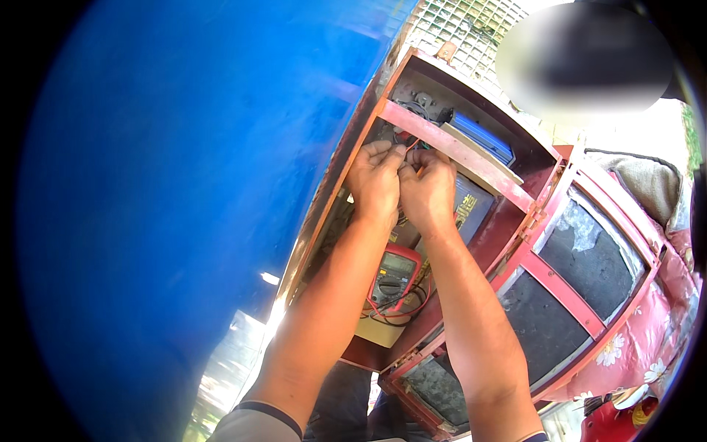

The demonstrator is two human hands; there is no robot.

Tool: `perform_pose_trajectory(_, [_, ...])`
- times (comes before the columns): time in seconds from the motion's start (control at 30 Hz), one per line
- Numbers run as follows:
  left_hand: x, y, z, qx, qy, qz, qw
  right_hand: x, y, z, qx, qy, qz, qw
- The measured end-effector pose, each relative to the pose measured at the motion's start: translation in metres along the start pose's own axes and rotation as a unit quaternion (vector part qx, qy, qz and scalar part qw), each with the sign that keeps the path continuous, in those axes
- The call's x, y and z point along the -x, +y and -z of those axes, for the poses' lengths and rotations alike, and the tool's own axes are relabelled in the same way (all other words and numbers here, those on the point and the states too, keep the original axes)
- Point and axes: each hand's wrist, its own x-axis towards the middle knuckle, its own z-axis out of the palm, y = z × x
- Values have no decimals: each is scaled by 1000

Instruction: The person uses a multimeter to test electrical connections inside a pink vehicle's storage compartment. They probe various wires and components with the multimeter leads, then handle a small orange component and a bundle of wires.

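My left hand [374, 179] and my right hand [428, 190] are side by side, reaching into an open red metal compartment [449, 144]. Both pinch thin wires [409, 149], one red, that run up toward the back of the compartment. Their fingertips almost touch. Between my forearms, lower down, a red and grey multimeter [394, 276] lies with its red and black leads [401, 311] looped beside it. Dark blue box-shaped batteries [471, 206] sit under and to the right of my right hand; what the wires join to is hidden by my fingers.
A large blue panel [191, 184] fills the left side. A red crossbar [456, 151] spans the compartment above my hands. To the right is a red-framed lid with dark panels [582, 258], with flowered red cloth [648, 339] beyond it. A person stands at the top right.
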Motion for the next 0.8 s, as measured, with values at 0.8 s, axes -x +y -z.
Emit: perform_pose_trajectory(0.8, [13,-21,27,-67,-84,-144,984,-11,7,14,-121,-137,-100,978])
